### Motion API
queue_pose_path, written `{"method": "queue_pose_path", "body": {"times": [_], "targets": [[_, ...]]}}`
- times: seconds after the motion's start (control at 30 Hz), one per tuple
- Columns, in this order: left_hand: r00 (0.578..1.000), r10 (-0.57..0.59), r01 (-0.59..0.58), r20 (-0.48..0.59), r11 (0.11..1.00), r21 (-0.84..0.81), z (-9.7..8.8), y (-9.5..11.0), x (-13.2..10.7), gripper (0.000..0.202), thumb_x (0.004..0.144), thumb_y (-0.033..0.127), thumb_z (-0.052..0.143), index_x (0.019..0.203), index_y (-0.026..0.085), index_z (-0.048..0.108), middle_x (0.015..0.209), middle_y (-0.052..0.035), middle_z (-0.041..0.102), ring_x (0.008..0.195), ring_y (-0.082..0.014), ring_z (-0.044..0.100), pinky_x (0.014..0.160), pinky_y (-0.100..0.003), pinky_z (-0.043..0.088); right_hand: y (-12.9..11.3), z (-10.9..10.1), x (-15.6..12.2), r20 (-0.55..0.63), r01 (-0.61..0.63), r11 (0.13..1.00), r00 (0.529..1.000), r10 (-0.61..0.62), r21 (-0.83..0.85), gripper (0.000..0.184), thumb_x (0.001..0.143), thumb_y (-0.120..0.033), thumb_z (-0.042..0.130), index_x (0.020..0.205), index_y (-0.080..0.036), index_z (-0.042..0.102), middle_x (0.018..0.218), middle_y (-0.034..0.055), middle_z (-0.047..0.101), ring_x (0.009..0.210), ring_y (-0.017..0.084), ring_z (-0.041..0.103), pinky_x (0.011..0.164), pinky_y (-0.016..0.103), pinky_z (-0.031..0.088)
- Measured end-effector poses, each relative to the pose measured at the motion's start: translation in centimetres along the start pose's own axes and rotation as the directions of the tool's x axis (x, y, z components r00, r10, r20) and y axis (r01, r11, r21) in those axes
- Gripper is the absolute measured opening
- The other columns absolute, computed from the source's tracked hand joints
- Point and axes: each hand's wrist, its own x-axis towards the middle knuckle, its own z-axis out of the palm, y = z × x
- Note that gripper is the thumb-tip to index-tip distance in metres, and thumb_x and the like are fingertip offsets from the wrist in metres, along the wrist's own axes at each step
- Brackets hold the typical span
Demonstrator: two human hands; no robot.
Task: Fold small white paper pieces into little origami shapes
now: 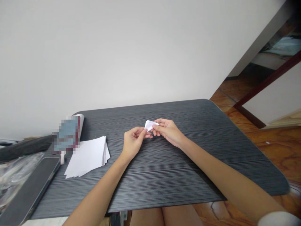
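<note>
A small folded piece of white paper (149,125) is held up over the middle of the dark table. My left hand (134,139) pinches its lower left corner between thumb and fingers. On the other side, my right hand (168,130) grips the right edge, thumb on top and fingers beneath. The paper shows several layers along its upper edge. To the left of my left forearm lies a loose stack of white paper sheets (88,155), its edges slightly fanned.
The dark, wood-grained table (160,182) stands against a white wall (141,53). At its left end are a blurred-out packet or book (67,133), a phone-like dark slab (33,188) and clear plastic wrapping (16,175). Wooden flooring (265,141) shows on the right.
</note>
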Motion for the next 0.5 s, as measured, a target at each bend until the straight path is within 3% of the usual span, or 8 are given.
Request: {"method": "queue_pose_path", "body": {"times": [0.27,0.5], "targets": [[1.0,-0.01,0.01,0.014,1.0,0.001,0.1,0.1,0.0,0.026,0.07,0.032,0.062,0.079,0.008,0.06,0.073,-0.0076,0.068,0.063,-0.016,0.065,0.069,-0.029,0.053,-0.1,-0.5,0.1,0.017,0.022,0.997,1.0,-0.021,-0.08,0.025,0.06,-0.027,0.07,0.07,-0.013,0.052,0.052,-0.0012,0.06,0.044,0.008,0.053,0.044,0.02,0.036],[0.997,-0.022,0.016,0.07,0.996,0.088,-0.5,0.2,0.2,0.026,0.073,0.036,0.056,0.074,0.01,0.056,0.056,-0.0019,0.061,0.048,-0.0125,0.059,0.053,-0.024,0.049,-0.9,-1.3,0.0,0.189,0.063,0.932,0.982,0.006,-0.358,0.025,0.067,-0.035,0.062,0.067,-0.011,0.055,0.057,0.0033,0.063,0.039,0.009,0.055,0.036,0.019,0.034]]}}
